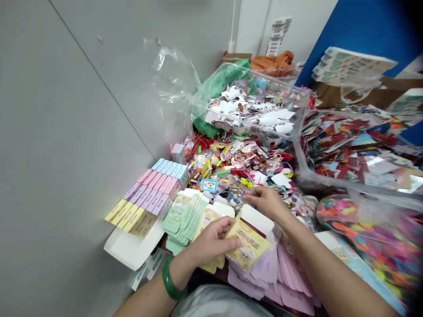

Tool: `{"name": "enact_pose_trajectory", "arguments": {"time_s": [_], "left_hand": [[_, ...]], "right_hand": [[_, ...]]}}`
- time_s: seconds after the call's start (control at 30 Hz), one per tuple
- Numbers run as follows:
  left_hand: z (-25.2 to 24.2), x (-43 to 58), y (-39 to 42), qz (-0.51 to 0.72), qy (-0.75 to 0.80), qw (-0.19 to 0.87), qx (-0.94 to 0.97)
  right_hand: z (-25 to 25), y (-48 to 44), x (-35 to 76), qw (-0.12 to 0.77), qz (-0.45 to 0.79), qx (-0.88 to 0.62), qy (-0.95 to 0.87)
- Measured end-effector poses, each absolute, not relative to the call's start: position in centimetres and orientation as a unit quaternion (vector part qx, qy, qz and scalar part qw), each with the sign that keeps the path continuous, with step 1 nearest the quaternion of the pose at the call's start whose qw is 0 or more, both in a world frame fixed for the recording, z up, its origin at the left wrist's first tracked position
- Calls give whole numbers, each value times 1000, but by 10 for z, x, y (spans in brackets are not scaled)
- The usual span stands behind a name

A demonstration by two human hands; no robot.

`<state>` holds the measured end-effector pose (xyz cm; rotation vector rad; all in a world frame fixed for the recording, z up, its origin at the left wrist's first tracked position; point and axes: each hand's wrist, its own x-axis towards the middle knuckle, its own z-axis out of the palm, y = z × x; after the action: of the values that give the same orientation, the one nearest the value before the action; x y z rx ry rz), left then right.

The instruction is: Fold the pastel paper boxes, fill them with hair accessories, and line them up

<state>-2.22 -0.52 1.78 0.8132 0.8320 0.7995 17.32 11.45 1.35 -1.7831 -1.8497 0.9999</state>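
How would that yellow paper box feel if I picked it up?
The yellow card box is probably very light, because the left hand seems to hold it by one edge. It looks thin, so it might bend if squeezed. Its white flap could flop about too.

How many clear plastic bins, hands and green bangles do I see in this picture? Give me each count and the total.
Clear plastic bins: 2
Hands: 2
Green bangles: 1
Total: 5
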Motion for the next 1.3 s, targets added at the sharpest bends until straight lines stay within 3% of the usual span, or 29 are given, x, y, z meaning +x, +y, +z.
{"name": "enact_pose_trajectory", "arguments": {"time_s": [0.27,0.53,0.87,0.97,1.07,1.13,1.2,1.3], "left_hand": [[42,-51,19,530,405,691,278],[44,-8,27,499,367,726,298],[44,16,25,490,341,758,261],[44,19,24,498,351,751,254],[45,16,25,510,352,744,251],[46,12,25,516,351,739,254],[46,9,25,513,349,739,260],[44,6,23,495,343,753,266]], "right_hand": [[49,108,194,304,474,-606,-562],[72,77,185,342,548,-511,-567],[42,57,170,434,669,-463,-387],[35,53,168,483,579,-509,-416],[30,48,173,534,343,-524,-568],[30,44,179,500,212,-475,-692],[30,39,183,438,184,-424,-771],[31,32,185,390,247,-419,-782]]}}
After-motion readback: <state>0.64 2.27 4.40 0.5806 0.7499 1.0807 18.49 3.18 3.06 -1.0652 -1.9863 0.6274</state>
